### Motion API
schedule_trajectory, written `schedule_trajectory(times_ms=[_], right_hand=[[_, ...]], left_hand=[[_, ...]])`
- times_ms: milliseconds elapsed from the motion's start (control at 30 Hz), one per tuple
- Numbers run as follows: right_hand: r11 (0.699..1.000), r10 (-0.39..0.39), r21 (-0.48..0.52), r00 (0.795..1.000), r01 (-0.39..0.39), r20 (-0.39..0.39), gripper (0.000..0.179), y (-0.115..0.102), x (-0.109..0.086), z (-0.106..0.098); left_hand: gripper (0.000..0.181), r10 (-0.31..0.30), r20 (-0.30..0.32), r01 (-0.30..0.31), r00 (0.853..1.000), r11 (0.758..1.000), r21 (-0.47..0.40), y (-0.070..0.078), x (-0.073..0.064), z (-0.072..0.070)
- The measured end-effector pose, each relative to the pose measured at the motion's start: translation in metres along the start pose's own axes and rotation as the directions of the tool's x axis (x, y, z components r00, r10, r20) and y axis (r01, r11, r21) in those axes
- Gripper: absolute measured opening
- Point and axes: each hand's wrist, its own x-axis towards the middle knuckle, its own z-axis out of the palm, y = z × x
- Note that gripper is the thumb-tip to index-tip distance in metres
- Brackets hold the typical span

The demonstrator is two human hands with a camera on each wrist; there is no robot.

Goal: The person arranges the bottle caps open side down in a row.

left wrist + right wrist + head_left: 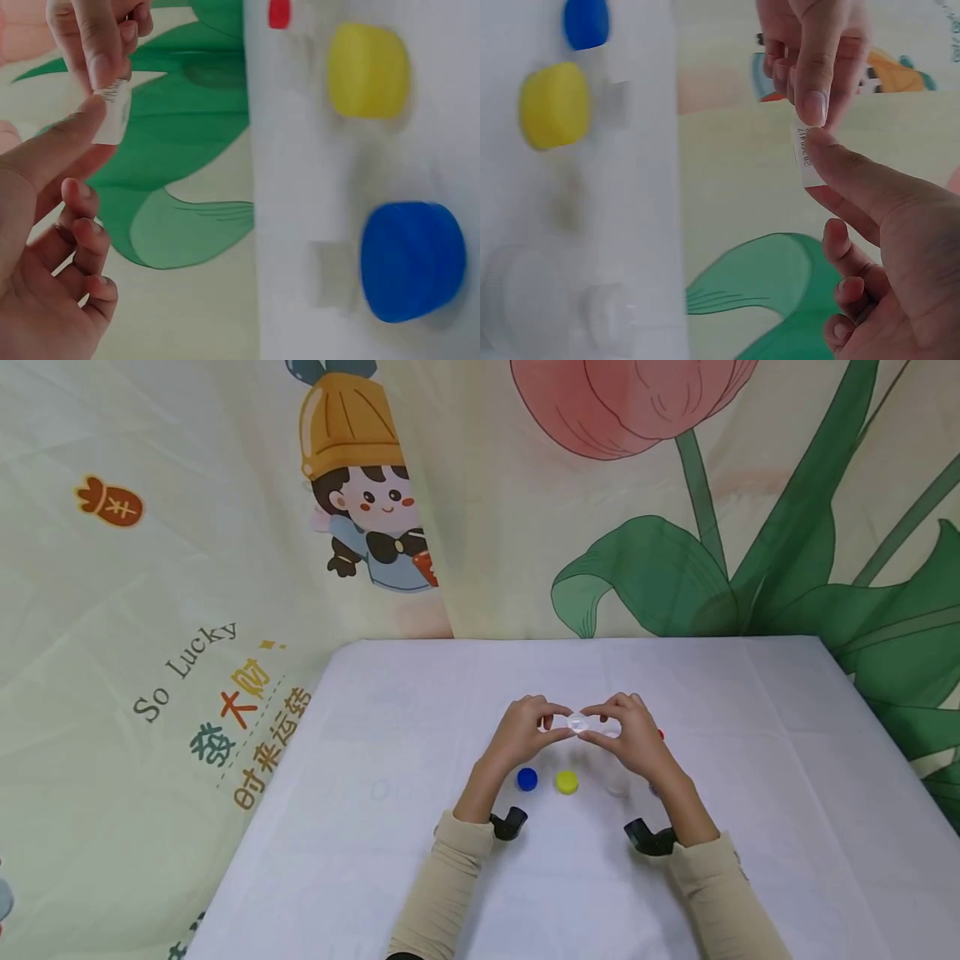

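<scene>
Above the table, my left hand (pixel 525 727) and my right hand (pixel 630 739) meet at a small white cap (pixel 577 723). Each pinches one side of it between thumb and index finger. In the left wrist view, dark print runs along the edge of the cap (pixel 114 124), and the right wrist view shows the same lettering. The other fingers of both hands curl loosely, away from the cap. Below the hands, a blue bottle cap (pixel 527 779) and a yellow bottle cap (pixel 567 782) lie on the table.
A translucent cap (pixel 617 786) lies right of the yellow one. Smaller whitish caps sit farther back, one behind the blue cap (pixel 330 274). A red cap (pixel 280 13) is mostly hidden by my right hand in the head view. The white table (pixel 337 860) meets a printed cloth backdrop (pixel 495 527).
</scene>
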Motion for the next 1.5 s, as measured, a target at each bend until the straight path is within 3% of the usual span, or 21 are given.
schedule_trajectory(times_ms=[133, 333, 500, 633, 733, 833, 933, 1067, 1167, 1267, 1500], right_hand=[[0.996, -0.08, 0.03, 0.993, 0.083, -0.089, 0.035, -0.015, -0.008, -0.017], [0.977, -0.193, 0.049, 0.962, 0.206, -0.192, 0.032, -0.033, -0.022, -0.033], [0.972, -0.199, 0.079, 0.957, 0.22, -0.21, 0.032, -0.04, -0.032, -0.039], [0.97, -0.205, 0.086, 0.954, 0.229, -0.22, 0.032, -0.042, -0.035, -0.041], [0.968, -0.214, 0.079, 0.95, 0.237, -0.227, 0.032, -0.042, -0.036, -0.04], [0.967, -0.216, 0.086, 0.949, 0.241, -0.228, 0.032, -0.04, -0.036, -0.039], [0.964, -0.22, 0.097, 0.948, 0.247, -0.228, 0.032, -0.041, -0.036, -0.037], [0.962, -0.221, 0.108, 0.949, 0.249, -0.222, 0.032, -0.042, -0.035, -0.036], [0.962, -0.223, 0.109, 0.95, 0.251, -0.221, 0.032, -0.041, -0.035, -0.035], [0.961, -0.23, 0.103, 0.948, 0.257, -0.219, 0.032, -0.04, -0.034, -0.034], [0.964, -0.222, 0.1, 0.954, 0.246, -0.202, 0.033, -0.039, -0.033, -0.031]], left_hand=[[0.032, 0.073, -0.123, -0.082, 0.99, 0.994, -0.073, 0.014, -0.008, -0.01], [0.029, 0.14, -0.269, -0.193, 0.953, 0.964, -0.183, 0.032, -0.02, -0.021], [0.029, 0.17, -0.323, -0.253, 0.931, 0.939, -0.232, 0.039, -0.028, -0.024], [0.029, 0.162, -0.321, -0.252, 0.933, 0.932, -0.26, 0.041, -0.03, -0.024], [0.029, 0.128, -0.298, -0.224, 0.946, 0.922, -0.315, 0.042, -0.031, -0.023], [0.028, 0.052, -0.262, -0.155, 0.964, 0.907, -0.391, 0.043, -0.032, -0.022], [0.026, -0.075, -0.201, -0.03, 0.977, 0.881, -0.472, 0.044, -0.032, -0.021], [0.028, -0.216, -0.087, 0.134, 0.972, 0.825, -0.549, 0.044, -0.033, -0.022], [0.03, -0.246, -0.021, 0.191, 0.969, 0.802, -0.565, 0.045, -0.033, -0.023], [0.03, -0.251, 0.015, 0.215, 0.968, 0.795, -0.567, 0.047, -0.033, -0.025], [0.028, -0.263, 0.012, 0.221, 0.965, 0.784, -0.58, 0.047, -0.031, -0.023]])
